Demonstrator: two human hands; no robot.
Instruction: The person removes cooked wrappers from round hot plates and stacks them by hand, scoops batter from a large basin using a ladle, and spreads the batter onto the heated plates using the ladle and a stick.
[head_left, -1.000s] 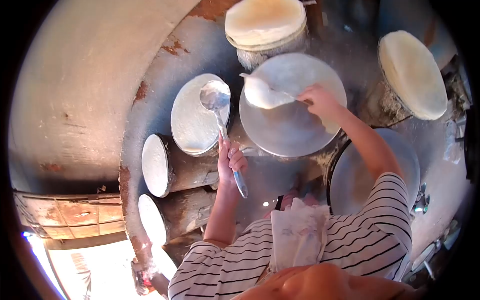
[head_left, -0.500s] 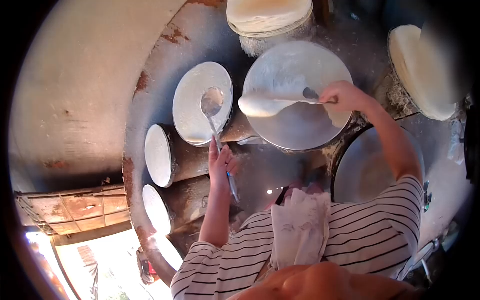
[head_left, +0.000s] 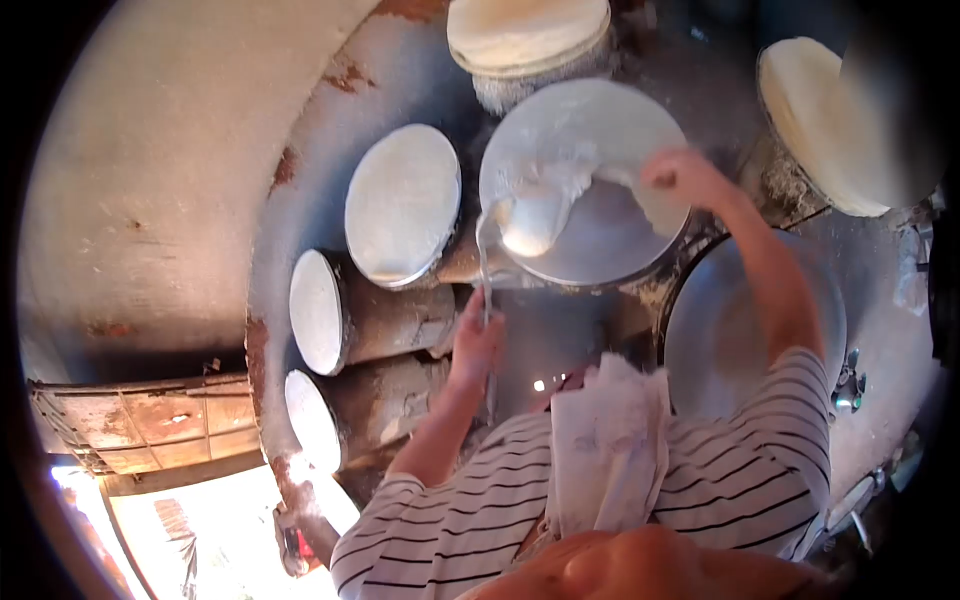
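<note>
Metal ladle (head_left: pixel 484 270) held upright in view by the left hand (head_left: pixel 478 347), fingers clamped around the lower handle; bowl reaching to the near-left edge of the large round griddle (head_left: pixel 612 245). The bowl is tilted and seen nearly edge-on; whether any liquid is left in it cannot be told. Right hand (head_left: pixel 680 178) blurred, fingers drawn together, apparently clamped on the thin end of a pale paddle (head_left: pixel 536 224). The paddle's broad rounded end is seen just beside the ladle bowl, over the griddle; whether the two touch cannot be told. A wet whitish film (head_left: pixel 560 115) is spread over the far part of the griddle. Ladle judged rigid and fairly light, top-heavy if filled, the long handle likely to twist in wet fingers; best gripped well down the shaft, thumb laid along it. Paddle judged light and thin, perhaps slightly springy, slick where coated; best taken by its narrow end, with the broad face left free and fingers kept off the griddle.
</note>
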